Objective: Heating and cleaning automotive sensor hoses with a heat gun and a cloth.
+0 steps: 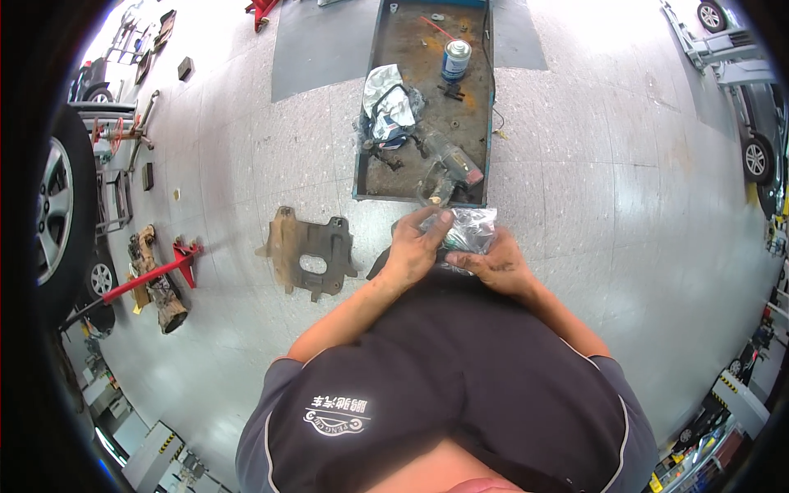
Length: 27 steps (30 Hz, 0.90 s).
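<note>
Close in front of my body, both hands hold a small clear plastic bag (472, 231); what is inside is too small to make out. My left hand (417, 240) grips the bag's left side, with the thumb on top. At its lower right, my right hand (496, 261) is closed on the bag with the thumb pressed over it. Just beyond the hands is the near end of a worn metal tray (427, 177) with raised blue edges. In it, nearest the hands, lies a power tool (454, 158) with a dark body and a red end.
Farther along the tray are a crumpled silver-and-dark wrapper (389, 107) and a can (456, 61) with a red straw. A flat metal plate (311, 253) lies on the floor at left. Beyond it stand a red-handled jack (156, 275), a dirty pipe-like part (168, 304) and a car wheel (57, 209).
</note>
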### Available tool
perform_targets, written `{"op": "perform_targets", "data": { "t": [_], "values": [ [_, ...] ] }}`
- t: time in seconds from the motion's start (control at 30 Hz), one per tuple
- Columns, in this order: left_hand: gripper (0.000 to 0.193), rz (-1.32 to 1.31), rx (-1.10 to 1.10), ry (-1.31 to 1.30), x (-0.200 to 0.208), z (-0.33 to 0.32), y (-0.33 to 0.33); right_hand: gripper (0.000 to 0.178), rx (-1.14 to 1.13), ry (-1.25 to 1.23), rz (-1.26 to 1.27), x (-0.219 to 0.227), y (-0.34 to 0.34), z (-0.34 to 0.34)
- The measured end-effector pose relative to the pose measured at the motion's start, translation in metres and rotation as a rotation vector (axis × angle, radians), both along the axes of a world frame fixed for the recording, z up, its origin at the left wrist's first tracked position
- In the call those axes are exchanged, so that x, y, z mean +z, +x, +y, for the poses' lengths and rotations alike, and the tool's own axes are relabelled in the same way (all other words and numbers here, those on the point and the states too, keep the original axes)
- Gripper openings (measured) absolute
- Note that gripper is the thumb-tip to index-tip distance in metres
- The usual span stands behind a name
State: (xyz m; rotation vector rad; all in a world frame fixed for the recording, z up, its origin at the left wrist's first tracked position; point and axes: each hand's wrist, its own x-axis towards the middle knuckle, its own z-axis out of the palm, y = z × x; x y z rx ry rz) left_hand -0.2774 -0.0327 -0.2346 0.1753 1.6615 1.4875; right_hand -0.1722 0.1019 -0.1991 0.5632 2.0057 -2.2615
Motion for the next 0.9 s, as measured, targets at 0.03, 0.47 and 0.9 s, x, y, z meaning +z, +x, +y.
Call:
{"op": "perform_targets", "data": {
  "t": [0.03,0.47,0.9],
  "values": [
    [0.041,-0.008,0.007,0.001,-0.002,-0.001,0.002,0.029,0.007,0.001,-0.008,0.002,0.000,-0.001],
    [0.036,-0.227,0.276,0.187,0.005,-0.015,0.004,0.020,0.434,-0.482,-0.095,-0.003,0.002,-0.001],
    [0.038,-0.099,0.893,0.202,-0.076,-0.087,-0.089,0.026,0.150,-0.173,0.074,0.036,0.054,0.012]
  ]
}}
